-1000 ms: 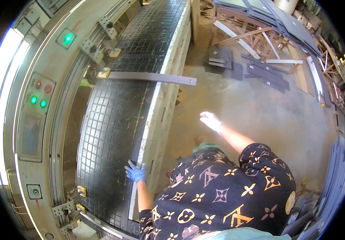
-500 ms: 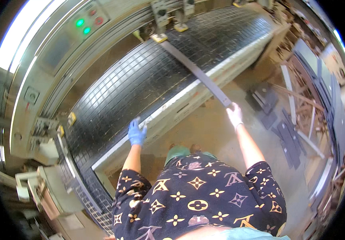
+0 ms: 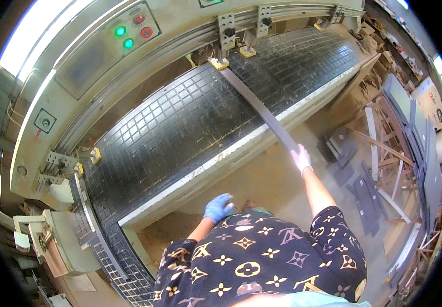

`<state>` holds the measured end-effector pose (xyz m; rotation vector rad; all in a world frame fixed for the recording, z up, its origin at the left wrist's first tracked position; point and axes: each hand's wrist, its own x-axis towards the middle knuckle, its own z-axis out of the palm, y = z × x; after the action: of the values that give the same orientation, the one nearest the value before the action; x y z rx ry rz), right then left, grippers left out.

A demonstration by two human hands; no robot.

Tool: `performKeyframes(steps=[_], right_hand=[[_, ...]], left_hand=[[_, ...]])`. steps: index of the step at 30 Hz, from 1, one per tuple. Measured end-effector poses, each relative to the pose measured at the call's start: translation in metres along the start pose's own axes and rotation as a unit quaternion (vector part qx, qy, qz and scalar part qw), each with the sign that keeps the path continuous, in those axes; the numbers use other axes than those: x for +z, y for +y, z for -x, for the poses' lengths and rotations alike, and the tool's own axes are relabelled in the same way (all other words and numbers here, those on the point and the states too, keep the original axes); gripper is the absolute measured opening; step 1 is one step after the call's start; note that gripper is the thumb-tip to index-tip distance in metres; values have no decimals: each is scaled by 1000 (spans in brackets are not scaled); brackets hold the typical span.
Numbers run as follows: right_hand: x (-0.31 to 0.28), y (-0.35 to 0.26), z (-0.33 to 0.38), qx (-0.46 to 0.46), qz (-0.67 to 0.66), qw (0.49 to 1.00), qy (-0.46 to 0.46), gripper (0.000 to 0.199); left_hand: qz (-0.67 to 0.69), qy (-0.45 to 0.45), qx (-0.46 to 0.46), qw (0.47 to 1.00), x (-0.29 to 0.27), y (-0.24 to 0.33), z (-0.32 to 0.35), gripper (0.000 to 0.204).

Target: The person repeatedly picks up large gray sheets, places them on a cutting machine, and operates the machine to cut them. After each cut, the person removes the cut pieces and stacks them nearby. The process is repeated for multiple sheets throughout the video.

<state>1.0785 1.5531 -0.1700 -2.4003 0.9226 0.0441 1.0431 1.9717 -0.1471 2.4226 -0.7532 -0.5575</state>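
Note:
My right hand (image 3: 302,158), in a pale glove, grips the near end of a long flat grey strip (image 3: 259,108). The strip slopes up and left across the black gridded machine bed (image 3: 180,128). Its far end meets a yellow-edged pad (image 3: 219,64) under a metal bracket. My left hand (image 3: 217,207), in a blue glove, is close to my body, in front of the bed's white front edge (image 3: 205,169) and apart from it. Its fingers are loosely bent and apart, with nothing seen in them.
A control panel (image 3: 134,33) with green and red buttons sits above the bed. Another long strip (image 3: 95,220) lies at the bed's left end. Dark flat pieces (image 3: 367,204) lie on the floor at right, beside a rack (image 3: 390,148) with leaning panels.
My left hand has come away from the bed's front edge and back toward my body. My right hand still holds the strip's end, and the view has shifted.

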Motion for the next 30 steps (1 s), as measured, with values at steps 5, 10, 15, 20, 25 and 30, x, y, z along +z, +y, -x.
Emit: performKeyframes(steps=[5,10,15,20,25,30], right_hand=[[-2,1,0,5,-18,1000,-10,57],[-5,-3,5,26,-61,998,-5,55],[-2,-9,12,34,-63,997,11,54],[-3,-8,12,44,-71,996,19,54],[-11,-13,1,40,-56,998,12,55],[-15,-42,34,44,-89,994,-37,50]], left_hand=[[-6,25,-210,977,-45,-86,74,43],[86,127,-351,924,-72,-110,116,39],[211,245,-340,883,-15,-158,139,35],[255,145,-376,879,1,-151,147,36],[329,122,-432,831,-6,-154,158,36],[288,135,-463,827,13,-167,188,38]])
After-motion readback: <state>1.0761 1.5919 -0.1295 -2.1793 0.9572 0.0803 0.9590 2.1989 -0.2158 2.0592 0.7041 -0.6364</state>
